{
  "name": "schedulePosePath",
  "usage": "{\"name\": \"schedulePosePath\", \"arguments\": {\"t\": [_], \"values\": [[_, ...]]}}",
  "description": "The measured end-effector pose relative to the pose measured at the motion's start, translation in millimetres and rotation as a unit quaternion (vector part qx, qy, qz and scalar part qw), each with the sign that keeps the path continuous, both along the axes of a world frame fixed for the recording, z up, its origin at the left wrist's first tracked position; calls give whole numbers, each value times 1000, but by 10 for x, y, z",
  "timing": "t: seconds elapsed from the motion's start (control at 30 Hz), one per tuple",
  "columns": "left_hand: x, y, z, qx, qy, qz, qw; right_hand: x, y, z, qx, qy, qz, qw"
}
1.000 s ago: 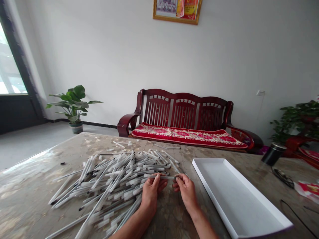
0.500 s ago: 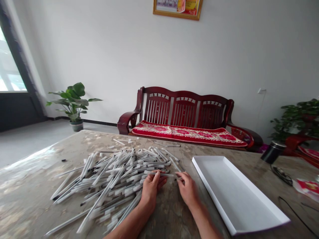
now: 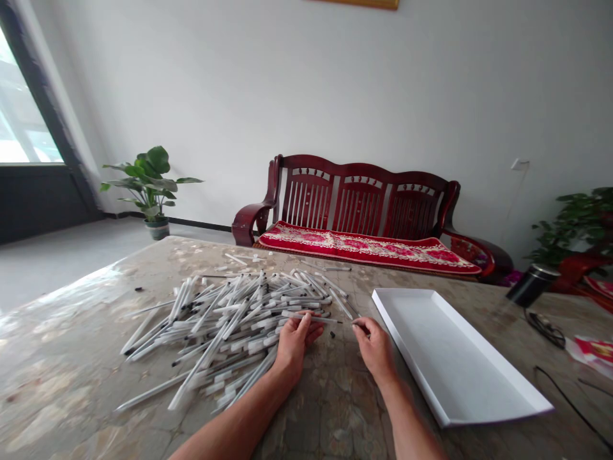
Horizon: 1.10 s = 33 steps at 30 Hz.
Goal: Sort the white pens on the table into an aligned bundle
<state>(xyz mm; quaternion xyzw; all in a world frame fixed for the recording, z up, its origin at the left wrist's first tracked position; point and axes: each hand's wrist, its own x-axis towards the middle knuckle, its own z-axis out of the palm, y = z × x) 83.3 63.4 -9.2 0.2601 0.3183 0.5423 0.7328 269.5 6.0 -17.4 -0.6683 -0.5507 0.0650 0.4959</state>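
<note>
My left hand [image 3: 297, 338] is closed around a pen [image 3: 322, 319], a slim translucent barrel with a thin dark tip pointing right. Just right of that tip, my right hand [image 3: 372, 342] is pinched shut, apart from the pen. A small dark bit shows at its fingertips, too small to name. Left of my hands spreads a large heap of pens [image 3: 239, 313], clear and greyish, many with pale caps and dark ends. On the table between my hands lies a small black piece [image 3: 332, 334].
A shallow white box lid [image 3: 479, 364] lies right of my hands. Beyond it are a black cup [image 3: 532, 285], a dark cable [image 3: 546, 331] and a red and white packet [image 3: 594, 354]. Past the patterned table [image 3: 330, 421] stands a red wooden bench [image 3: 361, 198].
My right hand has drawn off to the right from the pen's end, so the thin tip now shows. My left hand keeps its hold on the pen. The view has tilted slightly down.
</note>
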Motion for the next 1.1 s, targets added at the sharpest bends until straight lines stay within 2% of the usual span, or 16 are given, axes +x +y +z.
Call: {"name": "schedulePosePath", "arguments": {"t": [0.1, 0.2, 0.37, 0.53, 0.7, 0.8, 0.9, 1.0, 1.1], "values": [[3, 2, 2, 5, -2, 10, 1000, 148, -72, 26, -41, -14, -48, 998], [9, 11, -14, 8, 4, 19, 1000, 254, -130, 87, -92, -69, -91, 989], [15, 13, -32, 12, 11, 27, 1000, 358, -240, 277, -159, -169, -141, 962], [8, -15, -1, 19, 23, 25, 999, 398, -344, 428, -234, -220, -193, 927], [-4, -34, 17, 19, 46, 19, 999, 397, -398, 446, -280, -253, -213, 901], [-5, -35, 11, 17, 59, 16, 998, 376, -406, 442, -284, -247, -216, 901], [1, -40, 6, 20, 63, 8, 998, 257, -357, 434, -230, -225, -190, 927], [8, -53, 12, 25, 71, -5, 997, 3, -250, 387, -106, -210, -69, 969], [14, -65, 24, 24, 66, -20, 997, -271, -142, 302, -72, -211, 5, 975]]}}
